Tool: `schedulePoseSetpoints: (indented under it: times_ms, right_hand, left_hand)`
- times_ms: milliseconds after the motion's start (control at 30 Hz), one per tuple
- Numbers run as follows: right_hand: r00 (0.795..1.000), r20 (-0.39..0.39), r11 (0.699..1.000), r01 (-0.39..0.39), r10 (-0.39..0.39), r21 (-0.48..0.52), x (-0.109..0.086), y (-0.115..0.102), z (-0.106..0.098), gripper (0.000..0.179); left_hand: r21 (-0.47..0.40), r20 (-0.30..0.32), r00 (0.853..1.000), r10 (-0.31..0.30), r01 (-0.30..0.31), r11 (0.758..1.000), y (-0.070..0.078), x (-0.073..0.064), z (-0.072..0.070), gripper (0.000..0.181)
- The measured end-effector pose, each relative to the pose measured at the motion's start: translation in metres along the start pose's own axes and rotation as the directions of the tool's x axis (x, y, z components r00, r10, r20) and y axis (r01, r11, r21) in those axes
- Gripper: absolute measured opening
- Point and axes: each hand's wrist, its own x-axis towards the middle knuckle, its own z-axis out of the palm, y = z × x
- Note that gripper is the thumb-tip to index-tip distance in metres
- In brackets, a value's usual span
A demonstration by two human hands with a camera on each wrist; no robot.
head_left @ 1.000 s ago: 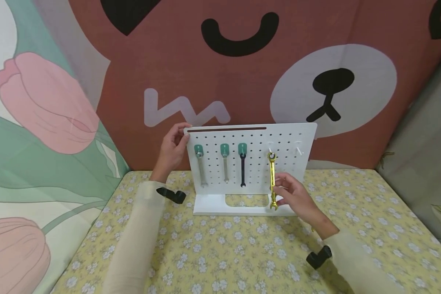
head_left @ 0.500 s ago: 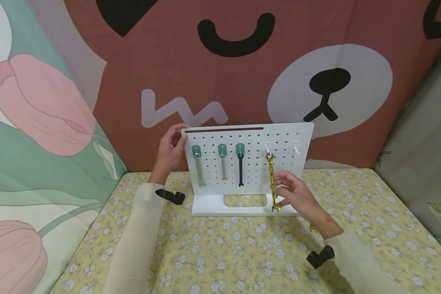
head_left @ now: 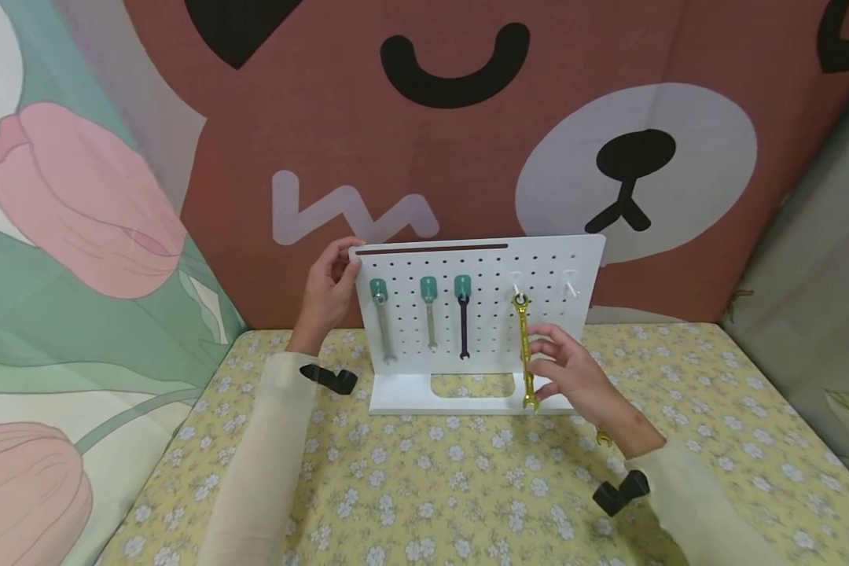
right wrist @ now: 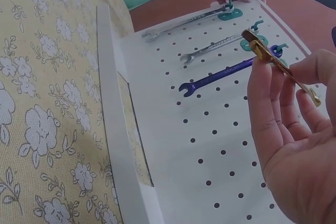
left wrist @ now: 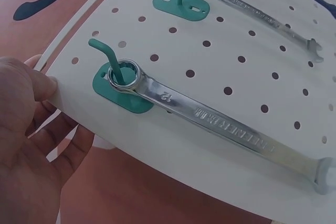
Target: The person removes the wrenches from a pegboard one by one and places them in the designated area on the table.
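Note:
My left hand [head_left: 331, 287] pinches the upper left corner of a white pegboard [head_left: 491, 334], thumb in front and fingers behind. My right hand [head_left: 573, 373] holds a gold combination wrench [head_left: 524, 346] between thumb and fingers, ring end up, in front of the board. That ring is at the tip of a white hook [head_left: 517, 288]; whether it is threaded on, I cannot tell. Green hooks bear a large silver wrench [left wrist: 210, 121], a smaller silver wrench [left wrist: 252, 11] and a dark purple-blue wrench [right wrist: 226, 77], all hanging ring end up.
Another white hook [head_left: 571, 289] projects near the board's right side. A gold open wrench end [head_left: 603, 437] lies on the flowered tablecloth [head_left: 424, 487], the rest hidden by my right forearm. The board's white foot [head_left: 403, 399] stands on the cloth. A printed curtain [head_left: 339, 141] hangs behind.
The head view has shifted slightly. The gold wrench's lower end has swung a little to the right, its ring staying by the white hook. My left hand keeps its hold on the corner.

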Motion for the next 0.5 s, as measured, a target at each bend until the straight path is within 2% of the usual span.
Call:
schedulePoseSetpoints:
  times_ms: [267, 500]
  right_hand:
    - [1.000, 0.004, 0.999, -0.023, 0.023, 0.031, 0.001, -0.004, 0.000, 0.051]
    - [1.000, 0.012, 0.998, -0.011, 0.011, 0.056, -0.001, -0.007, -0.002, 0.046]
  left_hand:
    - [0.004, -0.022, 1.000, 0.004, -0.004, 1.000, 0.005, 0.000, 0.000, 0.030]
    - [-0.005, -0.006, 1.000, 0.015, -0.015, 1.000, 0.036, -0.004, 0.001, 0.028]
